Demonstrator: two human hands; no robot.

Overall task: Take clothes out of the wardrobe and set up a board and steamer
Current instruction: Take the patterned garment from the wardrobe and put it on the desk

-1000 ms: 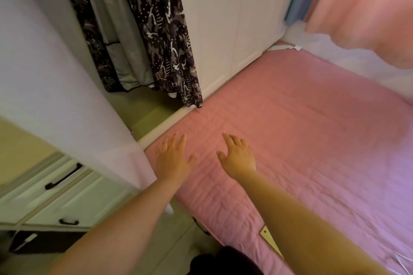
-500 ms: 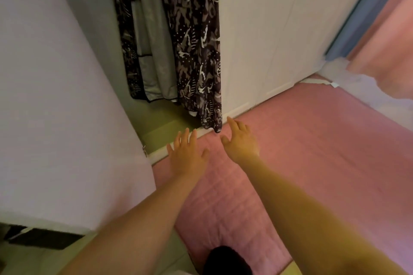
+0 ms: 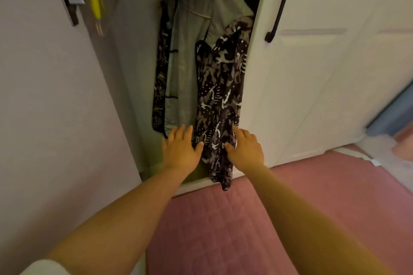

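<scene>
Both hands, the left hand [image 3: 182, 148] and right hand [image 3: 244, 148], reach spread and empty either side of the patterned garment [image 3: 220, 100] hanging inside the open wardrobe [image 3: 312, 73], so next likely comes gripping its hanger.

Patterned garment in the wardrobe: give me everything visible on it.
The patterned garment is thin, drapey fabric, dark with pale animal-like prints and dots. It hangs inside the open wardrobe, beside a plain grey garment; its hanger is not clearly visible. The hem droops past the wardrobe's bottom edge over the pink quilt. The left hand and right hand flank its lower part, fingers straight, right fingertips overlapping the fabric; no grip yet.
</scene>
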